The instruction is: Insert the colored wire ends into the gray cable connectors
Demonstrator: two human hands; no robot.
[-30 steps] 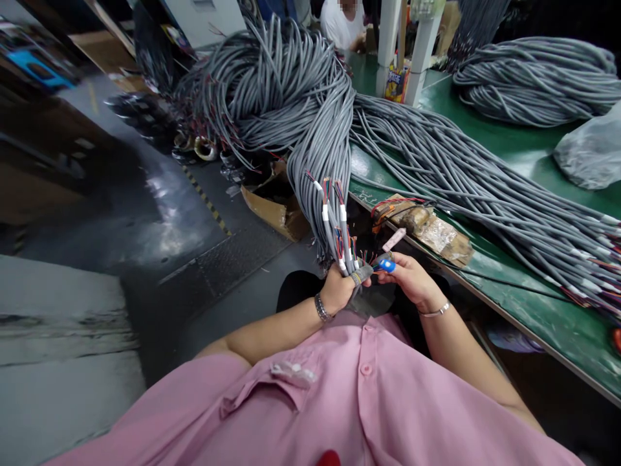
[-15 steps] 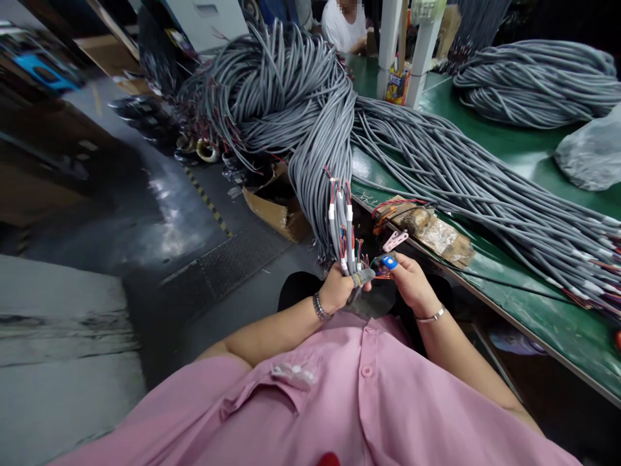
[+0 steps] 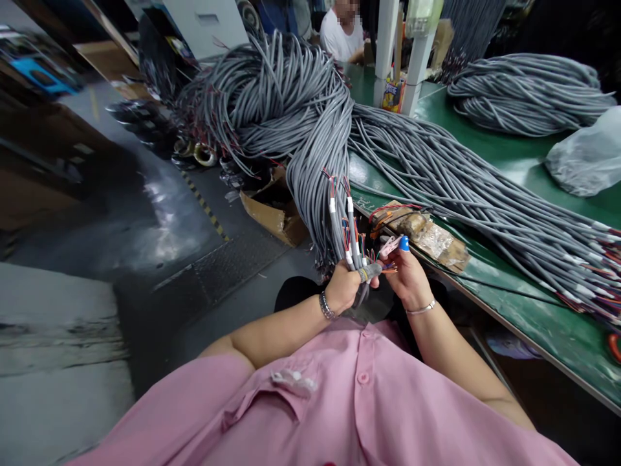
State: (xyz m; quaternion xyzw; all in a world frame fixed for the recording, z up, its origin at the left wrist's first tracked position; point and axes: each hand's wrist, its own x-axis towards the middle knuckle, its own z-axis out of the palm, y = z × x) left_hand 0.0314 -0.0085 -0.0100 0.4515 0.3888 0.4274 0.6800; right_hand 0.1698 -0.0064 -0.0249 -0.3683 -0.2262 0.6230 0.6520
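Observation:
My left hand [image 3: 345, 286] is closed around several grey cables [image 3: 356, 259] just below their stripped ends, where white tape bands and thin coloured wires show. A grey cover sits on its thumb. To the right, my right hand [image 3: 409, 275] has its thumb, in a blue cover [image 3: 404, 243], raised apart from the fingers. Loose coloured wires [image 3: 388, 267] fan out beside those fingers. Behind the hand, a pink clip [image 3: 389, 246] is at the bench edge. The held cables lie in front of a thick hanging bundle [image 3: 320, 155].
The green bench [image 3: 514, 330] carries a long row of grey cables [image 3: 466, 175], a coil [image 3: 528, 94], a plastic bag [image 3: 587, 155] and a wrapped wooden block [image 3: 431, 239]. A cardboard box [image 3: 272, 213] stands on the floor. A person in white [image 3: 342, 35] sits beyond.
My right thumb has lifted up and away from the coloured wires, which now spread out beside the fingers. My left hand keeps its hold and has shifted slightly right.

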